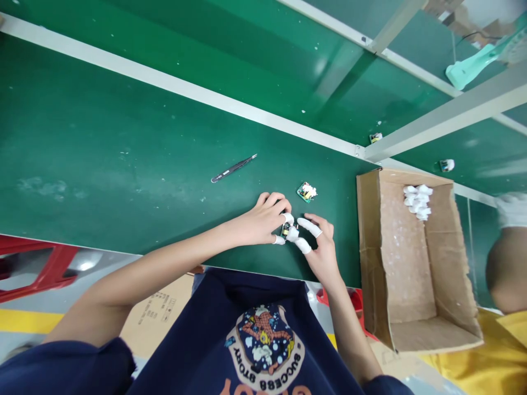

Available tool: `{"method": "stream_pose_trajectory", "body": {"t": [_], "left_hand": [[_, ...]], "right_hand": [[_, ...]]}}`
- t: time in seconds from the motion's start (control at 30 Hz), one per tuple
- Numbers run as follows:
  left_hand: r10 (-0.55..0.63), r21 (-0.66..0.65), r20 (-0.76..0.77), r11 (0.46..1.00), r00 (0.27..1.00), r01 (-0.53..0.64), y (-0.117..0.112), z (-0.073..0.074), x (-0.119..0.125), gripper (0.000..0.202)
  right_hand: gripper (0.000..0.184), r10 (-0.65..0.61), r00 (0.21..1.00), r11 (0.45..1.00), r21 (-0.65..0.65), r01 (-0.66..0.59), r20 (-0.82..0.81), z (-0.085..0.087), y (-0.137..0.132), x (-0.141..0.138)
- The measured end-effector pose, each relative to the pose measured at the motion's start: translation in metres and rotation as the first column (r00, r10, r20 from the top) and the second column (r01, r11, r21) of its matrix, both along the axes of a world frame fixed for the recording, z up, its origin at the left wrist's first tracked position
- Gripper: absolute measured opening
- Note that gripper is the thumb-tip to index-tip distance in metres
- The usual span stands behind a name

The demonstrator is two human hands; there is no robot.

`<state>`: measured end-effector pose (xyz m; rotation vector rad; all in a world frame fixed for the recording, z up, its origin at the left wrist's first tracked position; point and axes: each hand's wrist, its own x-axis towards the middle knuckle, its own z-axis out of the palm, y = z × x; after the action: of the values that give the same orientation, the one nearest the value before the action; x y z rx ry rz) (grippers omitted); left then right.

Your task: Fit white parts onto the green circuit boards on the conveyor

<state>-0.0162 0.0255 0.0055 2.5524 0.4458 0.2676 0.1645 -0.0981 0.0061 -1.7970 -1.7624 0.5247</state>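
From the head view, both my hands meet over the green bench [123,153], close to its near edge. My left hand [263,219] curls down with thumb and forefinger closed on a small electronic part [286,229]. My right hand [323,247] pinches the same part from the right side with its fingertips. White finger cots [308,226] cover those tips, and they hide most of the part, so I cannot tell exactly how it sits between them.

A second small circuit board [307,192] lies just beyond my hands, and tweezers [233,168] lie farther off to the left. An open cardboard box [407,274] stands to the right, with a cluster of white pieces [418,201] at its far end. Another person's gloved hand [513,211] shows at the right edge.

The risk, as I judge it, is slip. The cots are smooth and the part is tiny, so an uneven squeeze could flick it off the near edge. It could also bend whatever fine leads it carries.
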Motion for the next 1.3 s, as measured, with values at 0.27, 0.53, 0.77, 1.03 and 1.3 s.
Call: {"method": "stream_pose_trajectory", "body": {"t": [0.27,0.53,0.77,1.03,1.3], "left_hand": [[0.008,-0.019,0.017,1.0,1.0,-0.008,0.0,0.0,0.0,0.019],[0.002,-0.008,0.011,1.0,1.0,-0.002,-0.001,0.0,0.001,0.017],[0.003,0.0,0.0,1.0,1.0,-0.003,-0.001,0.0,0.001,0.02],[0.022,-0.007,0.01,1.0,1.0,-0.022,-0.001,0.0,0.001,0.022],[0.01,-0.012,-0.003,1.0,1.0,-0.01,-0.002,0.003,0.0,0.023]], "right_hand": [[0.025,-0.037,0.994,0.991,-0.124,0.049,0.102,0.004,0.01,-0.002],[0.017,-0.089,0.993,0.989,-0.113,0.097,0.076,-0.001,0.014,0.0],[0.017,-0.128,0.987,0.982,-0.129,0.14,0.096,0.0,0.016,-0.004],[0.02,-0.12,0.987,0.984,-0.119,0.133,0.106,0.0,0.013,-0.008],[0.031,0.028,0.993,0.994,-0.11,-0.016,0.115,-0.001,0.006,-0.001]]}}
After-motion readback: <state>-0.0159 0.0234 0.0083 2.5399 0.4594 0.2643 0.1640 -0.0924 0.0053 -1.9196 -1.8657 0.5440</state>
